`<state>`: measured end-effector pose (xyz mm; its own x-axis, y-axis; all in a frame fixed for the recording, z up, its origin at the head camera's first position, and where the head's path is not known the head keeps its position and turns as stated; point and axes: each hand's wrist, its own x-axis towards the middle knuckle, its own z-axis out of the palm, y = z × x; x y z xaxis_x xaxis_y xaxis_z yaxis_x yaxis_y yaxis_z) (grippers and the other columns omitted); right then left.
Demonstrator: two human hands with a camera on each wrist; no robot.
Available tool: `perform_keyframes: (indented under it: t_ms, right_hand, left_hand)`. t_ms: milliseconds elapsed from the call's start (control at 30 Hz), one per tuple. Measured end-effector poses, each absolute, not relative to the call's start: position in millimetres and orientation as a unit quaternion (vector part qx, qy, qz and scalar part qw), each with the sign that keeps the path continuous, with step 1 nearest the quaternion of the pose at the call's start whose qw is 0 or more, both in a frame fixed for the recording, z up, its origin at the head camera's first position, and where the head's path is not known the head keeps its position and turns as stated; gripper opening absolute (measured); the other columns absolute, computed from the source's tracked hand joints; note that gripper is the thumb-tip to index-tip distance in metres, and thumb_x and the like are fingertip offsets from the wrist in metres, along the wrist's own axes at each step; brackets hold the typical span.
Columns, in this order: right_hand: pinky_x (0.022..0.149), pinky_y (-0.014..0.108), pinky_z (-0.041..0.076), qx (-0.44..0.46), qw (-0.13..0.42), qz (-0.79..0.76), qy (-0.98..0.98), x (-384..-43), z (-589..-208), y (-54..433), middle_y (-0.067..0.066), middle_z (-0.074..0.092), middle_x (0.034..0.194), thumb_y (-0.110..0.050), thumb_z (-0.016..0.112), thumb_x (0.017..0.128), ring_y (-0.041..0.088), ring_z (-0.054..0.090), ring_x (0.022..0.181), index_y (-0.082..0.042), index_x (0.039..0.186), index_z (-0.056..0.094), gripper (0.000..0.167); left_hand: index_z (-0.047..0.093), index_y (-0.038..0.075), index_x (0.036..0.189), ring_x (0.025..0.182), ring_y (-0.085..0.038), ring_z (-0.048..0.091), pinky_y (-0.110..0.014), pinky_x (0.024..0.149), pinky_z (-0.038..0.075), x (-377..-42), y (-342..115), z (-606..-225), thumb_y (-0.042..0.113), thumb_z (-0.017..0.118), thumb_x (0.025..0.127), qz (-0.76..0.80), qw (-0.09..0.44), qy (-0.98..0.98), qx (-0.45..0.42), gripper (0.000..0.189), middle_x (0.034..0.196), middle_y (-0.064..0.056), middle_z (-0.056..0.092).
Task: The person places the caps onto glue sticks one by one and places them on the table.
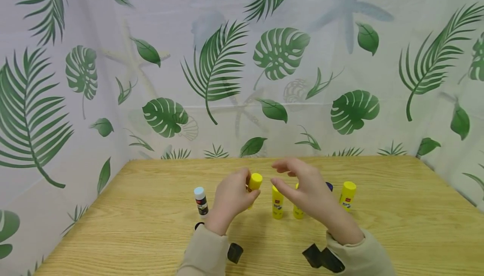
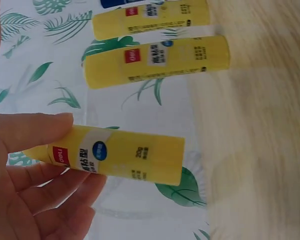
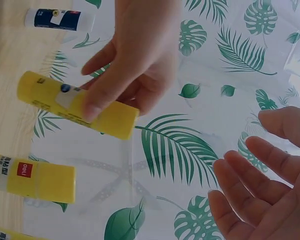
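My left hand [image 1: 235, 193] grips a yellow glue stick [image 2: 125, 154] near its cap, thumb on one side and fingers on the other. In the right wrist view that glue stick [image 3: 75, 102] is tilted and close over the table. My right hand [image 1: 311, 185] is raised with spread, lightly bent fingers and nothing in it. Beneath and behind it in the head view stand two yellow glue sticks, one at the left [image 1: 277, 204] and one partly hidden by the hand [image 1: 298, 212].
A white-capped glue stick with a dark label [image 1: 201, 202] stands left of the left hand. Right of the right hand are another yellow glue stick [image 1: 348, 195] and a dark blue cap [image 1: 330, 186], mostly hidden. A leaf-print cloth [image 1: 234, 129] hangs behind the wooden table [image 1: 151, 208].
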<state>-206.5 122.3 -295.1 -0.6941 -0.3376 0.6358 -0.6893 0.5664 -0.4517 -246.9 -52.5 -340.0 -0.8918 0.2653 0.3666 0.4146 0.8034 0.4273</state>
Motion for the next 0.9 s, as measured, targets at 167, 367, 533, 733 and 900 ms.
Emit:
perform_keyframes:
  t_ms: [167, 367, 533, 733, 900]
  right_hand:
    - [0.074, 0.038, 0.046, 0.302, 0.246, 0.350, -0.852, -206.3, -295.8, 121.6, 0.006, 0.061, 0.098, -0.009, 0.064, 0.080, 0.019, 0.056, 0.089, -0.002, 0.100, 0.060, 0.022]
    - [0.074, 0.037, 0.046, 0.300, 0.244, 0.344, -0.856, -205.9, -297.3, 122.0, 0.006, 0.060, 0.098, -0.010, 0.064, 0.080, 0.019, 0.056, 0.089, -0.002, 0.101, 0.060, 0.022]
    - [0.075, 0.036, 0.046, 0.299, 0.240, 0.343, -0.858, -206.3, -298.0, 121.4, 0.005, 0.060, 0.097, -0.010, 0.064, 0.080, 0.018, 0.056, 0.089, -0.002, 0.100, 0.061, 0.022]
    - [0.075, 0.038, 0.046, 0.302, 0.236, 0.342, -0.858, -206.3, -298.1, 120.9, 0.006, 0.060, 0.097, -0.011, 0.064, 0.081, 0.019, 0.056, 0.088, -0.002, 0.100, 0.061, 0.021]
    - [0.075, 0.037, 0.046, 0.304, 0.232, 0.341, -0.859, -206.3, -298.0, 120.9, 0.005, 0.060, 0.097, -0.011, 0.064, 0.081, 0.018, 0.056, 0.088, -0.003, 0.100, 0.061, 0.021]
  left_hand:
    - [0.055, 0.008, 0.085, 0.059, -0.011, 0.050, -0.025, 0.053, 0.042, -251.5, -52.6, -348.6, 0.024, 0.071, 0.075, -0.236, 0.122, -0.950, -0.162, 0.024, 0.072, 0.000, 0.056]
    - [0.056, 0.003, 0.087, 0.061, -0.015, 0.053, -0.030, 0.057, 0.046, -254.1, -53.1, -353.1, 0.019, 0.071, 0.073, -0.247, 0.084, -0.956, -0.136, 0.026, 0.074, -0.004, 0.056]
    - [0.056, 0.001, 0.090, 0.064, -0.018, 0.056, -0.032, 0.059, 0.047, -255.4, -53.4, -354.7, 0.018, 0.071, 0.072, -0.261, 0.067, -0.955, -0.128, 0.029, 0.077, -0.007, 0.058]
    - [0.055, 0.000, 0.090, 0.064, -0.018, 0.055, -0.031, 0.058, 0.047, -256.2, -54.2, -356.5, 0.018, 0.073, 0.071, -0.265, 0.061, -0.954, -0.128, 0.031, 0.077, -0.008, 0.057]
    - [0.055, 0.000, 0.090, 0.063, -0.017, 0.053, -0.031, 0.058, 0.047, -256.9, -54.9, -357.7, 0.019, 0.073, 0.071, -0.264, 0.054, -0.954, -0.130, 0.032, 0.075, -0.007, 0.056]
